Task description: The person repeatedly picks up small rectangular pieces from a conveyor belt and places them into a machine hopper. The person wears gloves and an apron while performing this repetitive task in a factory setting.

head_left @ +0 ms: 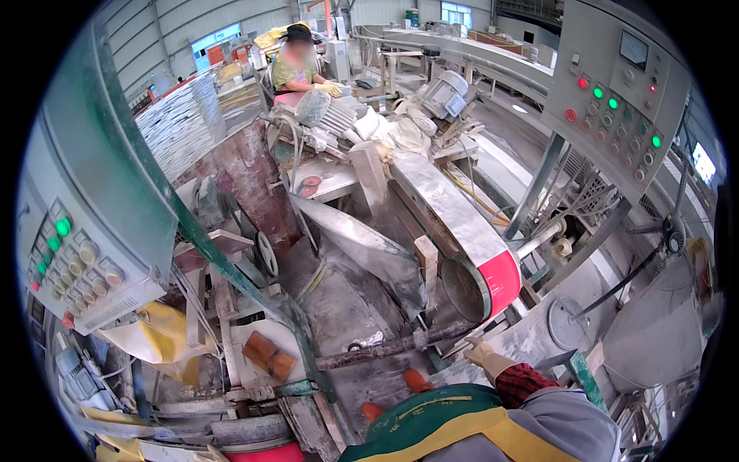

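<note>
The person's right hand (479, 353), in a pale work glove with a red patterned cuff at the wrist, rests on the near end of a dusty horizontal bar (392, 346) that runs across the front of the machine. The gloved fingers curl over the bar's end in a narrow grip, though the dust and the angle make it hard to say how firmly they close. The left hand does not show; only the green and yellow apron (454, 423) and a grey sleeve fill the lower edge.

Just above the right hand stands the belt sander, its grey belt (446, 208) running away up the picture and wrapping round a red-rimmed drum (496, 281) at the near end. A small wooden block (426, 254) stands beside the belt, left of the drum. A dust-coated metal chute (362, 242) slopes down to the left of the belt.

On the left a grey control panel (77, 262) carries green and red buttons; a second panel (620, 85) with lit buttons hangs at the upper right. Far back, another person in yellow gloves (329, 88) works by an electric motor (445, 94). Two brown bricks (269, 356) lie low on the left.
</note>
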A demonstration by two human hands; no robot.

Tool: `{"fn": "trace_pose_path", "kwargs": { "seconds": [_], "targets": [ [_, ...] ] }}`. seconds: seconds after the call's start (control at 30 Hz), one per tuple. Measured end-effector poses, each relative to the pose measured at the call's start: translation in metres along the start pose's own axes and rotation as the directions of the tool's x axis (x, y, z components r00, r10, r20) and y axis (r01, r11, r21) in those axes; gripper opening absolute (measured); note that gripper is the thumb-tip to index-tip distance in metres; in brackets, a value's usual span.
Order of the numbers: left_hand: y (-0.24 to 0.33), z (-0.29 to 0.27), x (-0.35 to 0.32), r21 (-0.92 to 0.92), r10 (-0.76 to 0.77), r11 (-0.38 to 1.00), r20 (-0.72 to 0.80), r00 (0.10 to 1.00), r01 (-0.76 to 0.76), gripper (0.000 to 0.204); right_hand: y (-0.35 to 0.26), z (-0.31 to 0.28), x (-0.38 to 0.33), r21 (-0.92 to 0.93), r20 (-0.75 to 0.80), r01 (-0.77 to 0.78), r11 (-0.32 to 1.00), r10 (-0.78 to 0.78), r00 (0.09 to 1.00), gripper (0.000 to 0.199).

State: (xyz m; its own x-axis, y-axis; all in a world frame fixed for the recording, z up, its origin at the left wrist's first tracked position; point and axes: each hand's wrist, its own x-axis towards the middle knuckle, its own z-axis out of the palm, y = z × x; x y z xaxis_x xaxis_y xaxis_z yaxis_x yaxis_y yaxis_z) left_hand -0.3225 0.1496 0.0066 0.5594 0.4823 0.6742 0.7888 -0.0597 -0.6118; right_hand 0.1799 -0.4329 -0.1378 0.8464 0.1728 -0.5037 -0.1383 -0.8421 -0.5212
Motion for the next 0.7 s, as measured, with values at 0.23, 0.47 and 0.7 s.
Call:
{"fn": "trace_pose_path", "kwargs": {
  "seconds": [0.23, 0.47, 0.7],
  "targets": [
    [0.026, -0.048, 0.018, -0.322, -0.330, 0.720, 0.620, 0.712, 0.614, 0.058, -0.071, 0.015, -0.015, 0.163, 0.127, 0.101, 0.981, -0.123, 0.984, 0.057],
    [0.061, -0.140, -0.006, -0.547, -0.200, 0.537, 0.657, 0.727, 0.642, 0.059, -0.096, 0.034, -0.019, 0.421, 0.324, 0.035, 0.907, -0.187, 0.927, 0.055],
    [0.187, -0.199, 0.043, -0.505, 0.219, -0.601, 0.642, 0.735, 0.620, 0.070, -0.158, 0.049, -0.006, 0.857, 0.439, -0.219, 0.466, -0.438, 0.785, 0.048]
  ]
}}
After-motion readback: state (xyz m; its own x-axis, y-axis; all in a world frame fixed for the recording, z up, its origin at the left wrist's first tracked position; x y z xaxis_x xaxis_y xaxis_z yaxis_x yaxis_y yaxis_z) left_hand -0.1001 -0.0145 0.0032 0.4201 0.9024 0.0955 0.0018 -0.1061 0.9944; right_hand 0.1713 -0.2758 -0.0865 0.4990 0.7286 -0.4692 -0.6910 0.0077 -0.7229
